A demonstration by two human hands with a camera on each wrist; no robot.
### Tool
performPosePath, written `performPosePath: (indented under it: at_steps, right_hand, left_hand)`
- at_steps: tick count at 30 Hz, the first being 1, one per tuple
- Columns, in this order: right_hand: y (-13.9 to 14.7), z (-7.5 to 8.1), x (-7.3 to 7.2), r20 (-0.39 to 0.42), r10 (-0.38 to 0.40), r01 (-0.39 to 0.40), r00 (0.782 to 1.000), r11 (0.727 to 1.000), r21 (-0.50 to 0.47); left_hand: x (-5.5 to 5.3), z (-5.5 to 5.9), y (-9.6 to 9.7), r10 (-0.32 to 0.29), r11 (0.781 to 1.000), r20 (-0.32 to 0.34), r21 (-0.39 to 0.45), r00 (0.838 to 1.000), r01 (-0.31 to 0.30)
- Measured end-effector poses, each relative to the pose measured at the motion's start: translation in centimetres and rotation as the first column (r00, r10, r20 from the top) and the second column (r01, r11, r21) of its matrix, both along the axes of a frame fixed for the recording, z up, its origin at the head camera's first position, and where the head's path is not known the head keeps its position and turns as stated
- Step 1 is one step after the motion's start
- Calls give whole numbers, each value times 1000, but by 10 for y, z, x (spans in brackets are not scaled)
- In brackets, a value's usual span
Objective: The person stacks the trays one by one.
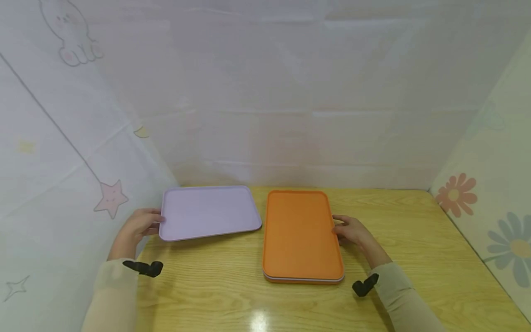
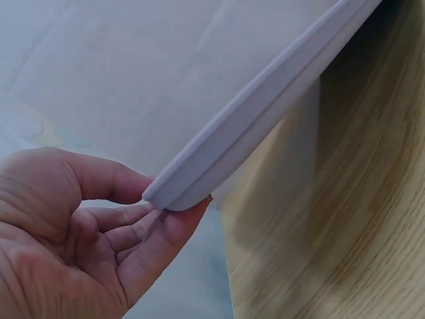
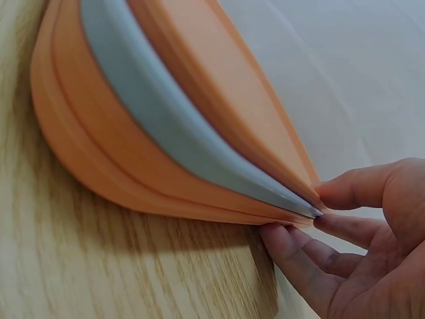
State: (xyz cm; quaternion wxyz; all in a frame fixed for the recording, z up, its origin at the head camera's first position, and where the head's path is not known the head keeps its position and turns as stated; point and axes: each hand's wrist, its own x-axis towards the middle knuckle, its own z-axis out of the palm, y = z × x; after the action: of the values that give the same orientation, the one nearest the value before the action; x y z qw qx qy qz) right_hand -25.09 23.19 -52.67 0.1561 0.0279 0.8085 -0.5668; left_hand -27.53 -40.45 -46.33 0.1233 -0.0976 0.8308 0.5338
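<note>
My left hand [image 1: 141, 226] pinches the left end of a lavender tray [image 1: 209, 212], thumb above and fingers beneath. In the left wrist view this tray [image 2: 232, 126] slants, its held end raised off the wooden surface. To its right lies a stack of trays, with an orange tray [image 1: 303, 235] on top. The right wrist view shows a pale tray [image 3: 143, 106] sandwiched between that one and a lower orange tray [image 3: 113, 173]. At the stack's right side, my right hand [image 1: 352, 230] grips the edge, its thumb [image 3: 352, 189] at the top rim and fingers reaching underneath.
Both trays' places are on a wood-grain table [image 1: 207, 286]. A pale hanging sheet [image 1: 307, 101] closes off the back, and printed sheets with a star [image 1: 111, 198] and flowers [image 1: 456, 193] stand at the left and right sides.
</note>
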Motion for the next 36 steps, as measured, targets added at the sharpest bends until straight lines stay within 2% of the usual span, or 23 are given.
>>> performPosePath:
  at_steps: [4,8,15,22,26,31,36]
  right_hand:
    - [1,0,2,-9,-7,7,1000,1000,-26]
    - [1,3,5,-31,-25,24,999,999,-37]
    - [-1,14,17,-112,-69,67,991,998,-21]
    - [-13,25,31,-130,-42,29,991,994,-102]
    - [-25,29,37,-118,-19,-2,993,985,-172]
    - [-41,27,42,-94,12,-35,995,968,-250]
    - [-58,22,46,-119,31,-69,992,938,-339]
  left_hand:
    - [10,2,0,-16,999,-43,41,999,18]
    - [19,0,0,-2,993,-71,120,997,10]
    - [31,-4,6,48,955,-70,295,996,-25]
    - [44,-1,14,100,929,-103,365,990,-56]
    - [47,-2,23,99,909,-119,415,988,-41]
    - [48,-4,41,68,877,-134,481,989,5]
    - [53,-5,65,43,865,-167,500,985,47]
